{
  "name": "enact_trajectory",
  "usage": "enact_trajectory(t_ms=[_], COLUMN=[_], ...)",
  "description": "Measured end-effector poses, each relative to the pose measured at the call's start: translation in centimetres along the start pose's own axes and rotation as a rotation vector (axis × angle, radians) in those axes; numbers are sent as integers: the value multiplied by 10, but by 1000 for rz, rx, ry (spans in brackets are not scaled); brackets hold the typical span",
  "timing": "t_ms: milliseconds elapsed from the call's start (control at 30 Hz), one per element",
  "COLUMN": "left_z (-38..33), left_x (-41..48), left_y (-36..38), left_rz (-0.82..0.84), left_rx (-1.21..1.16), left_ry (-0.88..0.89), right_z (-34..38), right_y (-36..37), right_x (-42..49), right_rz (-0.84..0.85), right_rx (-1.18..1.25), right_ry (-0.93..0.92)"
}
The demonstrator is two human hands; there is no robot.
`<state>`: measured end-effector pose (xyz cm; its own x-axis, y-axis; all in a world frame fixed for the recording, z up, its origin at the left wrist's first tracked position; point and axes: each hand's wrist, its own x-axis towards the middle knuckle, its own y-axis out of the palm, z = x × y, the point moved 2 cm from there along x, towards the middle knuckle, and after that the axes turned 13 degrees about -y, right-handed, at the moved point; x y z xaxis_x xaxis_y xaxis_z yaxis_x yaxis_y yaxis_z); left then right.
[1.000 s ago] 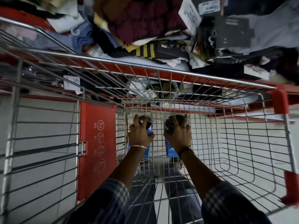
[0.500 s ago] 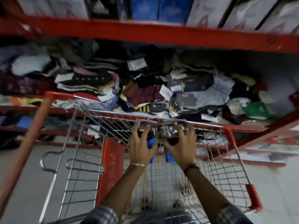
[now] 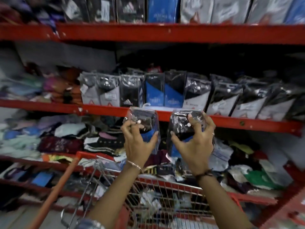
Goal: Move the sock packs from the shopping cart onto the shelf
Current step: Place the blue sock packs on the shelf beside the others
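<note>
Red store shelving (image 3: 181,115) fills the far view, with upright packs lined along the middle shelf. Left hand (image 3: 137,142) grips one sock pack (image 3: 145,120); right hand (image 3: 194,142) grips another sock pack (image 3: 181,128), both just below that shelf's edge. Risk: slick wrapping may slip, or toppling the standing row. Earlier, both packs were low inside the cart (image 3: 148,187); now raised.

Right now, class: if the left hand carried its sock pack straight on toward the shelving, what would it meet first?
Probably the red shelf edge, then the standing blue packs; depth is unclear. The left hand grips its sock pack.
</note>
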<state>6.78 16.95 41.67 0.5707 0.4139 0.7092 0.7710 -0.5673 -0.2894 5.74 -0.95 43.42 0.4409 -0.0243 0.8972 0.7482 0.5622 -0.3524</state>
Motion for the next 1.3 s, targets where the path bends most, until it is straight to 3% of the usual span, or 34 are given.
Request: enact_trajectory(t_ms=[267, 467, 933, 1133, 1300], left_z=[-21, -11, 1, 23, 36], left_x=[97, 119, 129, 110, 100], left_y=[26, 60, 113, 138, 139], left_rz=[-151, -125, -75, 161, 211], left_rx=[-126, -190, -214, -19, 158], left_ry=[105, 100, 116, 88, 263], right_z=[11, 4, -34, -47, -52], right_y=[21, 52, 112, 129, 143], right_x=[94, 113, 121, 111, 95], right_rz=[-298, -322, -246, -61, 162], right_rx=[-36, -29, -110, -307, -496], right_ry=[-97, -48, -87, -58, -168])
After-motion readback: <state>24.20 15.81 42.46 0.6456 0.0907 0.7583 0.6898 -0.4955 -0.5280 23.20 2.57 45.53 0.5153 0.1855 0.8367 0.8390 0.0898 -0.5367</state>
